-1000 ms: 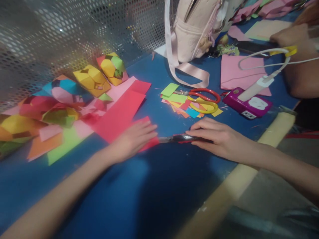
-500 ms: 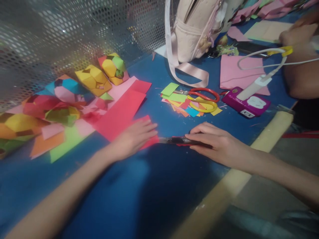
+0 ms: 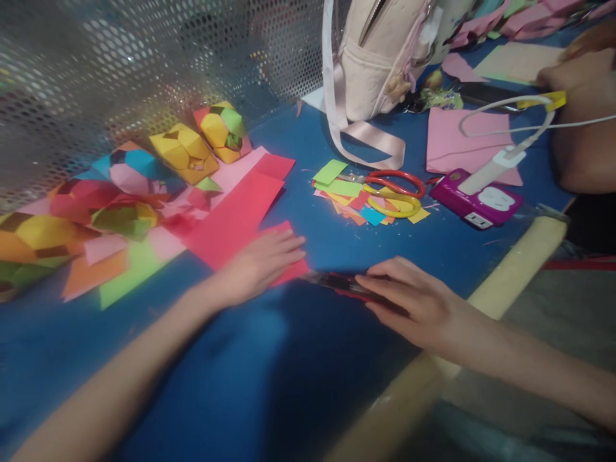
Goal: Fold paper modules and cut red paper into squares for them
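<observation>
My left hand (image 3: 257, 264) lies flat with fingers outstretched on a small piece of red paper (image 3: 294, 272), pressing it to the blue table. In my right hand (image 3: 418, 298) is a utility knife (image 3: 339, 282) with a dark and red body. Its blade end reaches the right edge of that paper, close to my left fingertips; the blade itself is blurred. Beyond my left hand, a longer sheet of red paper (image 3: 235, 218) lies over pink paper. Past the knife sit scissors (image 3: 392, 183) with red and yellow handles, on a heap of coloured paper scraps (image 3: 373, 215).
Folded paper shapes (image 3: 185, 154) line the left side by a perforated metal panel (image 3: 144, 58). A pale bag (image 3: 375, 77) stands at the back. Right of the scissors are a purple power adapter (image 3: 476, 199) with a white cable and pink paper (image 3: 447, 141). Another person's arm (image 3: 577, 128) rests far right.
My right hand has come slightly nearer to me, and the knife now slants, its handle lower than its blade end. My left hand stays on the paper.
</observation>
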{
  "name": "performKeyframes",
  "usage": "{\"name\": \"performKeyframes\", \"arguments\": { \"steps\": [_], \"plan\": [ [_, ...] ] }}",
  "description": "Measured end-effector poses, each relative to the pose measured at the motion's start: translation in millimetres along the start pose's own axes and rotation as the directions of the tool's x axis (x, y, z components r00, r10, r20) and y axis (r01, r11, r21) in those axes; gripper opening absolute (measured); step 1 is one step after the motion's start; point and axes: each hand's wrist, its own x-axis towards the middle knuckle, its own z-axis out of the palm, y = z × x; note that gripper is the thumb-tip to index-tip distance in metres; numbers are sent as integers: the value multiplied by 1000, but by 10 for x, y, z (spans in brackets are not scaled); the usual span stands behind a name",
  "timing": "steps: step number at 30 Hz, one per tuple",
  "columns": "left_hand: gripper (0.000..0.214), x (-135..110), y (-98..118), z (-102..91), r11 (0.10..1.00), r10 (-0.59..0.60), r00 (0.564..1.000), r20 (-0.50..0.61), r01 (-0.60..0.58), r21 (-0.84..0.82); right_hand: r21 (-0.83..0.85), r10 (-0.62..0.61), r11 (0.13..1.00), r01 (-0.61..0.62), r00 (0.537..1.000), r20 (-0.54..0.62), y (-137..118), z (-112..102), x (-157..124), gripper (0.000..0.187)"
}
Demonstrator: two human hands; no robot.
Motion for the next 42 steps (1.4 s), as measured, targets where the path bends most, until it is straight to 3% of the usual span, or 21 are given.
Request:
{"name": "performKeyframes", "arguments": {
  "steps": [7,16,31,42],
  "plan": [
    [34,42,52,-30,989,-145,989,7,145,-16,-21,13,1000,-12,1000,20,-92,12,-17,24],
    [28,21,-51,-61,1000,-3,999,38,2,19,-7,35,999,-35,998,43,-133,6,11,23],
    [28,17,-38,-32,998,2,1000,25,-3,61,-3,13,1000,-12,995,94,-225,39,94,22],
    [26,17,-44,-23,999,1,1000,13,-2,36,-7,-30,1000,30,997,71,-216,120,106,20]
  ]
}}
